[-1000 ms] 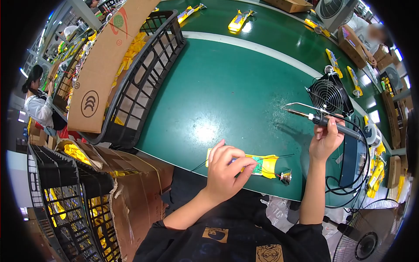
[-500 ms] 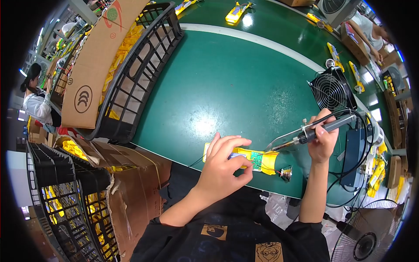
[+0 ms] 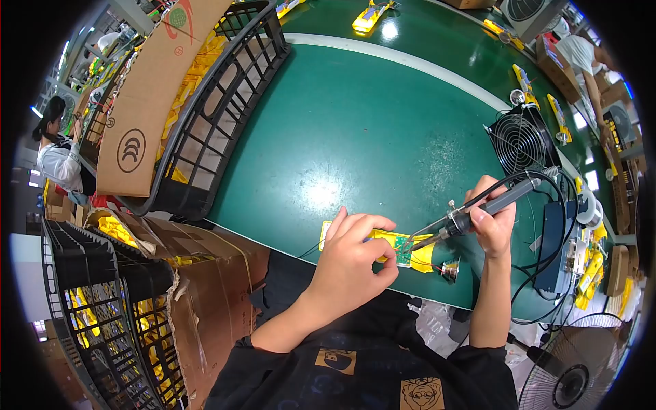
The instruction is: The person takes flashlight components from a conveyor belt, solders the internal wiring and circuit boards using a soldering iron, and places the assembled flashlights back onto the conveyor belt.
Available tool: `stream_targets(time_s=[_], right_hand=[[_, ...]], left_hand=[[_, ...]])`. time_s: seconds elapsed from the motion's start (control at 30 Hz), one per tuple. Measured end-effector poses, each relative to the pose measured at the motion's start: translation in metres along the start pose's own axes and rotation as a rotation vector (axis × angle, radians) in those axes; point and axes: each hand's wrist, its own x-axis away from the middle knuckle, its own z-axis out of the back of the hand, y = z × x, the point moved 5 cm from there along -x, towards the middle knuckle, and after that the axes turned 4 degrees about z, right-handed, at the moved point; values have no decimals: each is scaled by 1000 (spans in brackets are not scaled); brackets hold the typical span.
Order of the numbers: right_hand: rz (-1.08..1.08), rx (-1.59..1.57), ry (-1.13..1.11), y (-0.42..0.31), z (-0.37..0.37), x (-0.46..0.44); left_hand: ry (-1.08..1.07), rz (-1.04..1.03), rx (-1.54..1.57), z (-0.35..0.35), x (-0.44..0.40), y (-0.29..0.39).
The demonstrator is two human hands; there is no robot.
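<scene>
A yellow housing (image 3: 422, 257) lies at the near edge of the green table, with a green circuit board (image 3: 403, 251) in it. My left hand (image 3: 357, 254) rests over the housing's left part, thumb and index finger pinched beside the board; what they pinch is too small to make out. My right hand (image 3: 493, 220) is wrapped round a soldering iron (image 3: 465, 220), whose tip and thin metal feed tube reach the board. A round metal-rimmed lamp part (image 3: 449, 270) sits at the housing's right end on thin wires.
A black crate (image 3: 198, 157) with cardboard stands at the left. On the right are a small fan (image 3: 521, 141), a blue box (image 3: 555, 249) with black cables and a solder spool (image 3: 589, 208). Yellow housings lie on the far belt (image 3: 437, 41). A co-worker (image 3: 581, 58) reaches in at far right.
My right hand has brought the soldering iron down and left, from above the table to the circuit board. My left hand has stayed almost in place on the housing.
</scene>
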Motion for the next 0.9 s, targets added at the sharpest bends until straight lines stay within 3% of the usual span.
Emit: stream_targets(time_s=[0.9], right_hand=[[35,63,14,-3,-4,2]], left_hand=[[30,0,6,0,-2,-1]])
